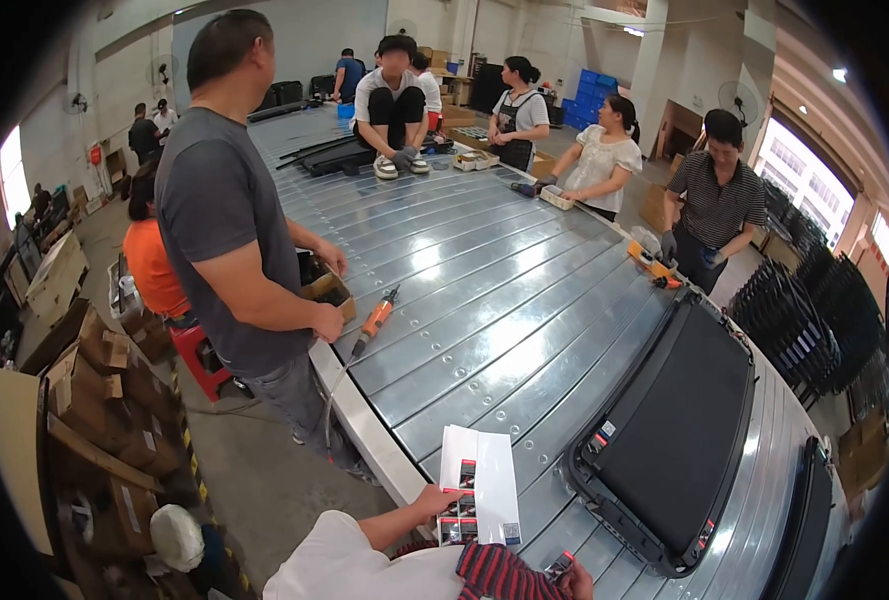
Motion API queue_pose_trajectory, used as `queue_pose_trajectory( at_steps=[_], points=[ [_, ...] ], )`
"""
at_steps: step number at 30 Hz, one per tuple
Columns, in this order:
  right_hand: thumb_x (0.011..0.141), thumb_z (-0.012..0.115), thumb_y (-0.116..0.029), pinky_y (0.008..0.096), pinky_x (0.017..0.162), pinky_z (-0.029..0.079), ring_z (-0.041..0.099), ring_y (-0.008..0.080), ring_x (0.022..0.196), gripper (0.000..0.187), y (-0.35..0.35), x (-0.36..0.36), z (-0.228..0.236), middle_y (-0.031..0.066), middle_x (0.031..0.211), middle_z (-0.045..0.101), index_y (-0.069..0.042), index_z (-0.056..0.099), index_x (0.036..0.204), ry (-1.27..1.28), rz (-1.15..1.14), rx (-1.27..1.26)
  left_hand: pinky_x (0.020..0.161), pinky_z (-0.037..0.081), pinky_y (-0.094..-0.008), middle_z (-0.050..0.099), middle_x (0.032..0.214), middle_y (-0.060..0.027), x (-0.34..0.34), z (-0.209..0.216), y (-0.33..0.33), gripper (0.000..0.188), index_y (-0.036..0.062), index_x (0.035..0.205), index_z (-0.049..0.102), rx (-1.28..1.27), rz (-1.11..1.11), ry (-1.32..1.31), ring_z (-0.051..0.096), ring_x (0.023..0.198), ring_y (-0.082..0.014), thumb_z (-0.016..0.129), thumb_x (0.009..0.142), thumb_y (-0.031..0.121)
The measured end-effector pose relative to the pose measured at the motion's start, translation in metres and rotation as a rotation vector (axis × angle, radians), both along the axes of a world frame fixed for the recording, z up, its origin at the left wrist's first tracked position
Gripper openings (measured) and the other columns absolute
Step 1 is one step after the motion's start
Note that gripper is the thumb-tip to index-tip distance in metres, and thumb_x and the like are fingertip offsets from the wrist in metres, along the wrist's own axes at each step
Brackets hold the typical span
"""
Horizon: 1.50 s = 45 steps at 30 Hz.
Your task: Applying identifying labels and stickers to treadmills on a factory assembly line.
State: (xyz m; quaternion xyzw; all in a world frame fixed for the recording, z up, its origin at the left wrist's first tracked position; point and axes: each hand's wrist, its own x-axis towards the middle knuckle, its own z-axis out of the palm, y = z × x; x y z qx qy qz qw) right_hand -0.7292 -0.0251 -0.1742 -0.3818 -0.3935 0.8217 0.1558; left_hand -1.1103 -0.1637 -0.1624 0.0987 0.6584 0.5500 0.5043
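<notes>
My left hand (433,502) grips the left edge of a white sheet of labels (483,455). Several small black-and-red stickers sit on that sheet, most of them low down near my fingers. At the bottom edge my right hand (579,580), below a red-and-dark striped sleeve (505,572), pinches a small black-and-red label (562,563). Right of it, a large black framed panel (670,430) lies on the metal table (485,330). Small labels show at two of its corners. My right fingers are partly cut off by the picture's edge.
An orange power tool (375,318) with a cable rests on the table. A person in grey (230,200) stands left beside a small cardboard box (332,292). Others work at the far side. Another black panel (803,510) lies far right; cartons (115,400) are stacked left.
</notes>
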Motion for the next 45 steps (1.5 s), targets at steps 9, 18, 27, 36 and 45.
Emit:
queue_pose_trajectory(
  at_steps=[9, 18, 27, 36, 45],
  points=[
    [0.078, 0.045, 0.001, 0.0249, 0.051, 0.04, 0.047, 0.0121, 0.055, 0.01, -0.006, -0.006, 0.024, 0.0048, 0.06, 0.049, -0.003, 0.052, 0.073, -0.036, -0.105, -0.092, 0.059, 0.046, -0.0263, 0.062, 0.078, -0.0051, -0.013, -0.006, -0.001, 0.03, 0.0021, 0.091, 0.061, -0.032, -0.02, 0.02, 0.056, 0.065, -0.0114, 0.062, 0.072, 0.026],
    [0.082, 0.042, -0.037, 0.0273, 0.052, 0.042, 0.052, 0.0169, 0.067, 0.031, -0.015, -0.05, 0.06, 0.0049, 0.08, 0.056, -0.009, 0.053, 0.089, -0.066, -0.175, -0.154, 0.058, 0.045, -0.0256, 0.061, 0.076, -0.0049, -0.022, 0.002, -0.005, 0.031, 0.001, 0.091, 0.061, -0.012, -0.046, 0.068, 0.055, 0.063, -0.0106, 0.063, 0.071, 0.025],
    [0.082, 0.042, -0.037, 0.0246, 0.044, 0.037, 0.047, 0.013, 0.05, 0.03, -0.002, -0.055, 0.041, 0.0012, 0.061, 0.053, -0.01, 0.054, 0.079, -0.039, -0.004, -0.144, 0.058, 0.045, -0.0253, 0.061, 0.075, -0.0044, -0.028, 0.015, -0.007, 0.029, 0.0014, 0.09, 0.061, 0.021, -0.025, 0.06, 0.055, 0.061, -0.0107, 0.062, 0.072, 0.024],
    [0.084, 0.038, -0.033, 0.0254, 0.045, 0.033, 0.042, 0.0142, 0.047, 0.037, -0.014, -0.043, 0.037, 0.0021, 0.051, 0.045, -0.008, 0.048, 0.06, -0.136, -0.127, -0.096, 0.06, 0.046, -0.026, 0.062, 0.076, -0.0054, -0.033, 0.02, -0.009, 0.03, 0.0013, 0.091, 0.061, -0.015, -0.069, 0.084, 0.057, 0.065, -0.0114, 0.062, 0.072, 0.025],
    [0.085, 0.038, -0.029, 0.0228, 0.042, 0.03, 0.038, 0.0122, 0.042, 0.035, -0.019, -0.049, 0.049, 0.0013, 0.048, 0.043, -0.006, 0.049, 0.059, -0.17, -0.222, -0.127, 0.061, 0.046, -0.0263, 0.062, 0.08, -0.0056, -0.041, 0.022, -0.01, 0.031, 0.0023, 0.094, 0.06, 0.007, -0.068, 0.119, 0.057, 0.067, -0.0115, 0.061, 0.073, 0.024]
  ],
)
